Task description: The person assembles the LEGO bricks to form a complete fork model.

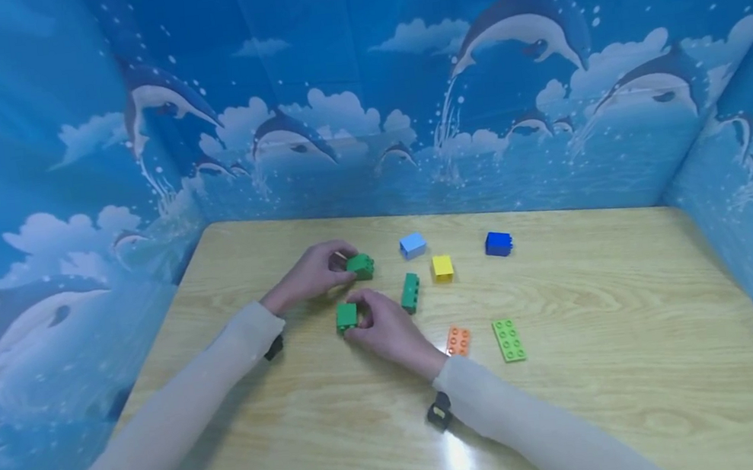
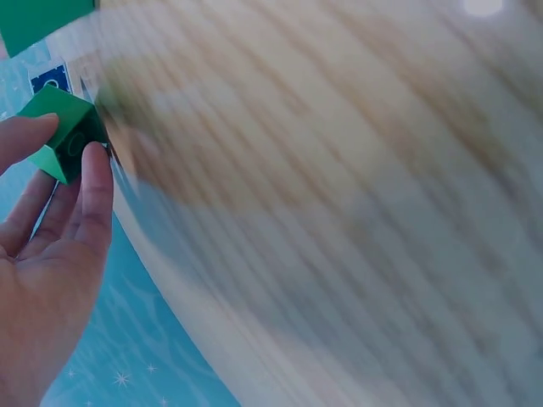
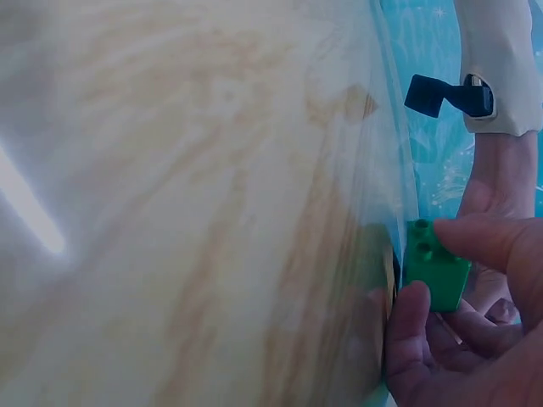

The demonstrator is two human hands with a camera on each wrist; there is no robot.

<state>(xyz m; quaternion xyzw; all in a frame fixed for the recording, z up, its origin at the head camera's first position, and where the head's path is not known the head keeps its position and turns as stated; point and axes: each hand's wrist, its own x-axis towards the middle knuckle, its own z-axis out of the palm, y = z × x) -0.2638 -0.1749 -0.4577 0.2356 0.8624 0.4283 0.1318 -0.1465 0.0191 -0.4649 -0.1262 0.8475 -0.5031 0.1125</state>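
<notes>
My left hand (image 1: pixel 314 272) pinches a green toy brick (image 1: pixel 361 266) with studs on its right side. In the left wrist view, the thumb lies on one face of that brick (image 2: pixel 81 110) and the fingertips on the other, its hollow underside partly showing. Closer to me, my right hand (image 1: pixel 390 333) grips a second green brick (image 1: pixel 347 317) between thumb and fingers. Its studs show beside the thumb in the right wrist view, where the brick (image 3: pixel 439 275) overlaps part of the left hand. The two bricks are apart, a short distance from each other.
Right of the hands lie a dark green brick (image 1: pixel 410 293), a light blue brick (image 1: pixel 413 246), a yellow brick (image 1: pixel 443 268) and a dark blue brick (image 1: pixel 498 243). An orange brick (image 1: pixel 458 340) and a lime green brick (image 1: pixel 509 340) lie nearer me. A dolphin-print curtain (image 1: pixel 353 145) surrounds the wooden table (image 1: pixel 634 330).
</notes>
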